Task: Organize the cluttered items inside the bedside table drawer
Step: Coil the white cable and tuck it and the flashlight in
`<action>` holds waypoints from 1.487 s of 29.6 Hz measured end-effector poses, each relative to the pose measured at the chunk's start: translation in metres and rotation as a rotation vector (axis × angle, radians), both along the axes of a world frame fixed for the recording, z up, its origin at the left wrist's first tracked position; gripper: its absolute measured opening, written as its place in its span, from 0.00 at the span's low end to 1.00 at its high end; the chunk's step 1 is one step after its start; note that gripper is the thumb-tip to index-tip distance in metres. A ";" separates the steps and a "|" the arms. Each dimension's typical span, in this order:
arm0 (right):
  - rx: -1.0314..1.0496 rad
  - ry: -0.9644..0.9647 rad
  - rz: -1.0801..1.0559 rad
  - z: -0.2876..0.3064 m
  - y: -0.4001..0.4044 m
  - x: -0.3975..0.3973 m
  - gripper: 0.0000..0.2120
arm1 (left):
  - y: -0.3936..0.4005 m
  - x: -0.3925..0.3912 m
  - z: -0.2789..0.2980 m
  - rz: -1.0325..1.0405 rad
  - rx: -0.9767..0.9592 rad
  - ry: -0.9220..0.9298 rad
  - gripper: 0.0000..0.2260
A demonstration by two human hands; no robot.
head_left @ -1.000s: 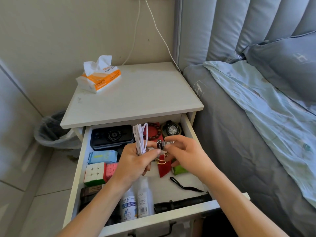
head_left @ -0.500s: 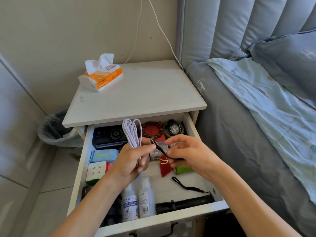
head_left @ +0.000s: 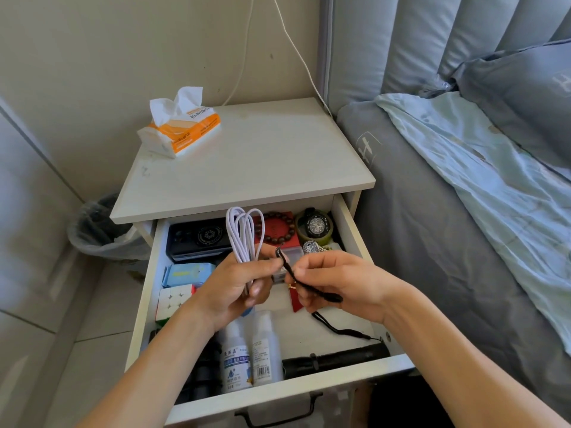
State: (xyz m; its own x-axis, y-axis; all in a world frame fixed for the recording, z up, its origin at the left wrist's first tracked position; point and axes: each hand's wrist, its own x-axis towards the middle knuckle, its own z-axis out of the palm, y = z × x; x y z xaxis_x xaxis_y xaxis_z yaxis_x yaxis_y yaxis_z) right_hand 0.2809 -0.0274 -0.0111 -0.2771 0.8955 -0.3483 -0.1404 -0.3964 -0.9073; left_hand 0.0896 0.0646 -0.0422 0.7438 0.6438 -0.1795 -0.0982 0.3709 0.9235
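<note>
Since a moment ago my right hand (head_left: 336, 281) has drawn the black strap (head_left: 304, 281) out longer, away from the bundle, and both hands sit a little lower over the drawer (head_left: 347, 222).

Drawer pulled open beneath both hands, items in rows. Beyond my left hand: black device (head_left: 197, 240), blue box (head_left: 187, 273), puzzle cube (head_left: 173, 299) to its outer side. Nearer me than both hands: two white bottles (head_left: 250, 353), black flashlight (head_left: 336, 359) with its lanyard under my right wrist. Beyond my right hand: bead bracelet (head_left: 276, 228), two watches (head_left: 315, 227).

Left hand (head_left: 234, 287): fingers curled round the white cable (head_left: 244, 234), folded into loops that stand up above the fist. Right hand: thumb and fingers pinching the strap, which runs across to the left thumb.

Step, as I judge it: tying off the folded cable so it can go back tidy. Next move calls for winding the strap round the bundle's waist while the left grip keeps the loops together, then fastening it. How the strap closes I cannot tell.
</note>
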 end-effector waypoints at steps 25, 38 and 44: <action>0.525 -1.006 -0.330 0.027 0.201 0.000 0.15 | 0.157 0.005 0.065 0.170 1.347 0.915 0.21; 0.781 -1.065 0.198 0.030 0.227 0.044 0.16 | 0.199 0.061 0.080 -0.302 1.591 1.356 0.04; 0.548 -1.235 0.439 0.041 0.225 0.057 0.29 | 0.188 0.086 0.087 -0.404 1.572 1.665 0.08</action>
